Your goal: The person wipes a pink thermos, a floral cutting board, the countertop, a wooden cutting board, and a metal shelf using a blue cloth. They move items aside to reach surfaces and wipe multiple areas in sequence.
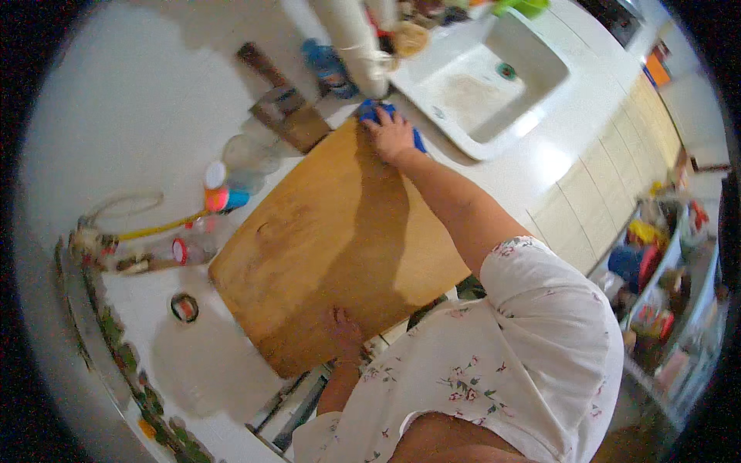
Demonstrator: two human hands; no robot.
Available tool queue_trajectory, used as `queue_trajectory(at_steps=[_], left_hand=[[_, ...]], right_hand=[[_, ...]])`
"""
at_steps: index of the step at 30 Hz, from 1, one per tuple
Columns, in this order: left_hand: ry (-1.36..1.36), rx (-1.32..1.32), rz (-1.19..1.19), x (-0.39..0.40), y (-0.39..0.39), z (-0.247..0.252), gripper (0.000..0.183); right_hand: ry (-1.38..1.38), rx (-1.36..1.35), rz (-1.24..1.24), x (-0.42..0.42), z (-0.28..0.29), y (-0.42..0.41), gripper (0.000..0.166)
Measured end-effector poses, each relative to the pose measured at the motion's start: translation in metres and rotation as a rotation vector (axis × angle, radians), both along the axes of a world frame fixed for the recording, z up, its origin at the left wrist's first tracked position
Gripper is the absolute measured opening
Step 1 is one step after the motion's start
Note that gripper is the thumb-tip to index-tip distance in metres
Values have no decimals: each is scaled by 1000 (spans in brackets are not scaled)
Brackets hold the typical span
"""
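Note:
A large wooden board (pixel 312 231) lies tilted across the white counter, its near edge by my body. At its far corner, beside the sink, my right hand (pixel 393 134) presses on a blue cloth (pixel 419 140), part of which shows past my fingers. My left hand (pixel 346 333) rests on the board's near edge in shadow, with nothing visible in it; its fingers are blurred. The shadow of my right arm falls across the board. Darker stains mark the board's left part.
A white sink (pixel 477 87) adjoins the board's far corner. Behind the board stand a blue bottle (pixel 330 68), a knife block (pixel 289 116) and a clear plastic jar (pixel 252 155). Lidded jars (pixel 194 250) and a yellow hose (pixel 162 226) lie left. A rack of goods (pixel 654 289) stands right.

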State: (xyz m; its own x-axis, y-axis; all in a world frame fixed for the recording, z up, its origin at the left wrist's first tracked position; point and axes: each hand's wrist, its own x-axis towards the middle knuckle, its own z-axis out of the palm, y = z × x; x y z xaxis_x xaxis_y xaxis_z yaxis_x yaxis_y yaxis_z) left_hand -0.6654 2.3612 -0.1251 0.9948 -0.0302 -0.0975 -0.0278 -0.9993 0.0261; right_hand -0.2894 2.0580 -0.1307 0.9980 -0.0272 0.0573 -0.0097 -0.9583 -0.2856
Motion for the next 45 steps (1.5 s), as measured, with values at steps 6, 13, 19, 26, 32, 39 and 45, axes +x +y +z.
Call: queue_trajectory(at_steps=[6,13,19,26,32,39,45], left_hand=[[-339,-169,-250,4,14,-15,32],[-439,-192,-255,11,13,-18,24],[-467,-219,-308,42,-58,-17,28],[-216,-546,-695,80,-228,54,33],[-218,-604,-746,106,-292,46,30],[-107,-513,-736,151,-399,38,32],[-220,-311,-464,177,-452,-20,36]], right_hand=[[-45,44,154,-204,21,-73,39],[105,-22,-759,-331,0,-272,31],[-405,71,-522,-309,31,-244,38],[-127,-64,86,-240,0,-171,39],[63,59,-868,-245,-6,-374,29],[-120,24,-515,-229,14,-393,42],[-197,115,118,-213,2,-342,41]])
